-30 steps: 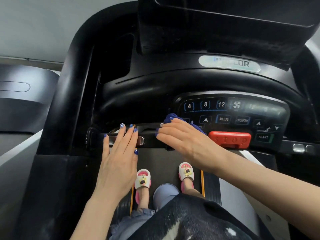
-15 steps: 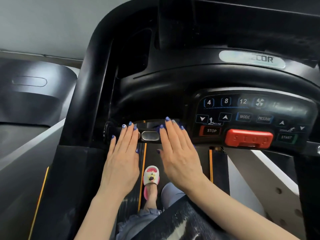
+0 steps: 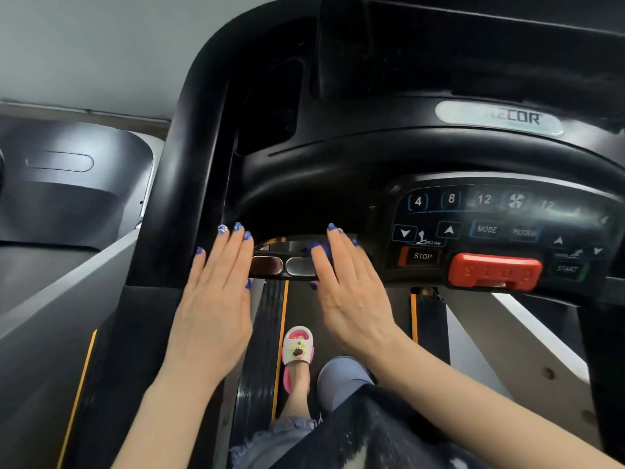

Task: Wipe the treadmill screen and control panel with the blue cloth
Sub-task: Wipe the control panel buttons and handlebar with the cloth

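Slid leftward since a second ago: right hand [image 3: 351,292], off the control panel [image 3: 500,231] and onto the crossbar [image 3: 270,265], with the buttons once covered showing again. Left hand [image 3: 216,299] hardly shifted, flat on the bar's left end.

Two hands, both with fingers straight and close together, palms down. One blue cloth [image 3: 319,250], pressed flat under the right fingers against the bar, only a scrap of it peeking out past the fingertips. Two metal sensor plates [image 3: 297,265] on the bar between the hands, the right one touched by the right hand's edge. One big red stop bar [image 3: 495,270], one small STOP button [image 3: 422,256] just left of it. One slipper [image 3: 297,348] on the belt [image 3: 260,350] below.

Dark screen [image 3: 473,52] high above, partly cut off by the frame's top, well apart from cloth and hands.
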Motion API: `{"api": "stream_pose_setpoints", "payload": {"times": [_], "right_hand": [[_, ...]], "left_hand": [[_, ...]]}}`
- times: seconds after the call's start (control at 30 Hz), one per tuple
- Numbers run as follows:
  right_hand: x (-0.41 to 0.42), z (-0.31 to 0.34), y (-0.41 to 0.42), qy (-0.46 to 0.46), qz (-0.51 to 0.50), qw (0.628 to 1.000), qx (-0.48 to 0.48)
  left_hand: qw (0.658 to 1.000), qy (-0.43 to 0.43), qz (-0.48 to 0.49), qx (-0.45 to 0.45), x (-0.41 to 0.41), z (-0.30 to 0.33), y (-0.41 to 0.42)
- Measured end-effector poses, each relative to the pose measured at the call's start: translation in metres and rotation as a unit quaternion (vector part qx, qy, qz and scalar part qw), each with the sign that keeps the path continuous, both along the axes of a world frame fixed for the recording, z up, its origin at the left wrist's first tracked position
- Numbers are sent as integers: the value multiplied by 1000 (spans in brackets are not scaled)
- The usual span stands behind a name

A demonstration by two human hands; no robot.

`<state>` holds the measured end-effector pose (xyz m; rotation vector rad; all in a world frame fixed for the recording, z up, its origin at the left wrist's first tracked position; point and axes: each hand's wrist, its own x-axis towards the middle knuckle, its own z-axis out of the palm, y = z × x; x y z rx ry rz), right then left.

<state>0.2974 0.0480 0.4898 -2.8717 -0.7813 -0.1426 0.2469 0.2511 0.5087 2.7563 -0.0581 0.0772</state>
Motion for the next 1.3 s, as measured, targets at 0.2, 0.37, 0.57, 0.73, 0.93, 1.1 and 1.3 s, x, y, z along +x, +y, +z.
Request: {"api": "stream_pose_setpoints", "payload": {"times": [0.2, 0.37, 0.57, 0.73, 0.93, 1.1, 1.3], "right_hand": [[6, 2, 46, 29, 40, 999, 22], [10, 3, 25, 21, 56, 996, -63], [9, -3, 66, 30, 19, 999, -34], [8, -1, 73, 53, 60, 996, -48], [8, 1, 79, 44, 55, 995, -76], [6, -4, 118, 43, 95, 992, -72], [25, 20, 98, 147, 124, 980, 51]], "left_hand": [[998, -4, 39, 39, 0, 4, 29], [997, -6, 63, 42, -5, 3, 39], [995, -11, 93, 47, -16, 6, 45], [993, -13, 112, 47, -21, 6, 45], [989, -18, 142, 42, -35, 7, 48], [986, -17, 163, 35, -43, 5, 50], [981, -18, 189, 32, -48, 4, 50]]}}
